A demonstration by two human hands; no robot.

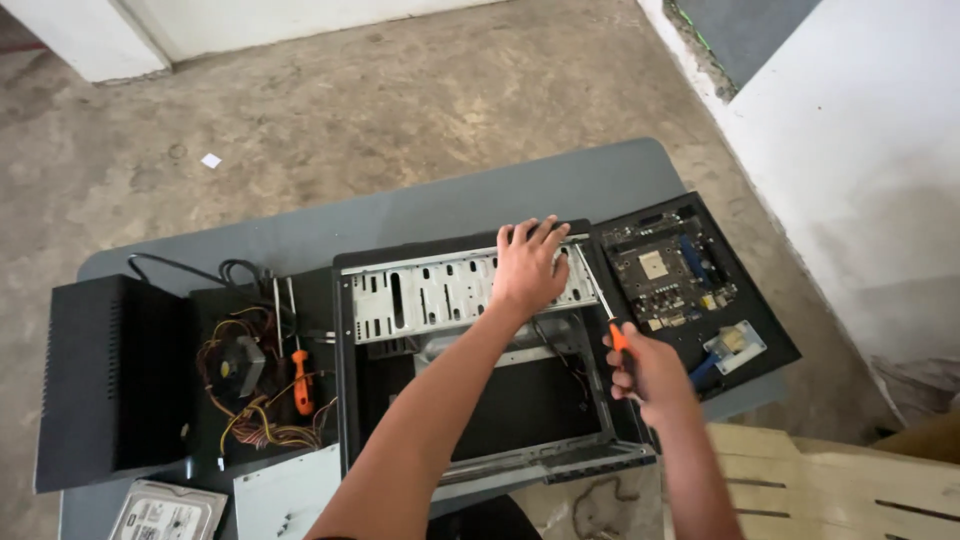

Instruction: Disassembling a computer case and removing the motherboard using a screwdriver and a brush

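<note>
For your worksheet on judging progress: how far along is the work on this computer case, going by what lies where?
Done: the computer case lies open, and the motherboard, power supply and hard drive sit outside it on the table.
In hand: the left hand presses on the drive cage; the right hand grips an orange-handled screwdriver at the cage's right end.
Left: the cage remains inside the case.

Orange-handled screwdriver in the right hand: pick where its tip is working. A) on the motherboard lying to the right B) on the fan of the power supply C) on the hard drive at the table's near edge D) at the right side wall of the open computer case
D: the right hand holds the screwdriver with its shaft running up along the right side wall of the computer case, while the left hand presses on the drive cage.
</note>
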